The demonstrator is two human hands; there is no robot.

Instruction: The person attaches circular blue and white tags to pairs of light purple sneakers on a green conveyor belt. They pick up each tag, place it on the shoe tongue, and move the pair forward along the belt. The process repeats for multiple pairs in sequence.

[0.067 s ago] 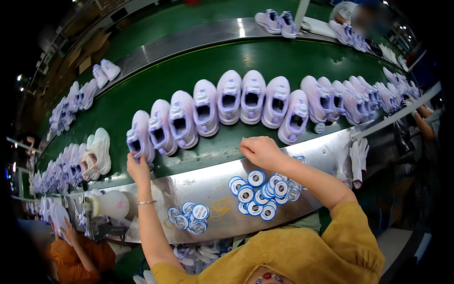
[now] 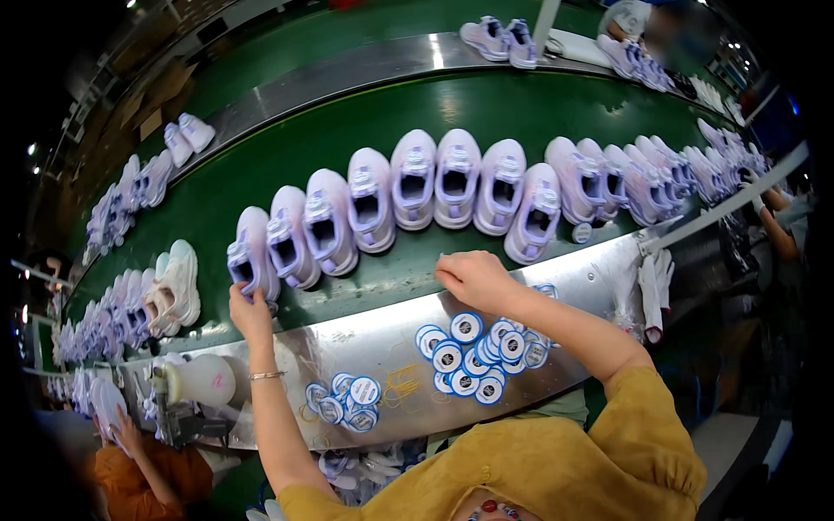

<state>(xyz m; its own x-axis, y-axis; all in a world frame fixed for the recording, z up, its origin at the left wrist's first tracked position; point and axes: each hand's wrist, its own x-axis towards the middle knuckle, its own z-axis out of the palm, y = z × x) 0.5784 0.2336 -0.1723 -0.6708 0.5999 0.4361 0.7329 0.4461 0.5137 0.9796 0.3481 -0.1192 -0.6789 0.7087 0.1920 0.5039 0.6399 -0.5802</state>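
My left hand (image 2: 251, 314) is at the heel of the leftmost lilac-white sneaker (image 2: 253, 247) in a curved row, its thumb and fingers closed on the heel edge. My right hand (image 2: 476, 280) hovers over the near edge of the green belt with the fingertips pinched together. A tiny pale bit shows at those fingertips, too small to name. Just beyond it stands another sneaker (image 2: 532, 217), its heel toward me. Several round blue-rimmed white tags (image 2: 465, 358) lie piled below my right forearm. A smaller pile of the same tags (image 2: 352, 399) is beside my left forearm.
The green belt (image 2: 382, 273) runs beyond the metal ledge (image 2: 304, 352). Loose yellow elastic bands (image 2: 401, 385) lie between the tag piles. A tape roll (image 2: 204, 379) stands left, near a co-worker in orange (image 2: 156, 478). White gloves (image 2: 651, 295) hang at a rail on the right.
The whole scene has shifted slightly left in the view. Both hands keep nearly the same poses and places relative to the sneakers.
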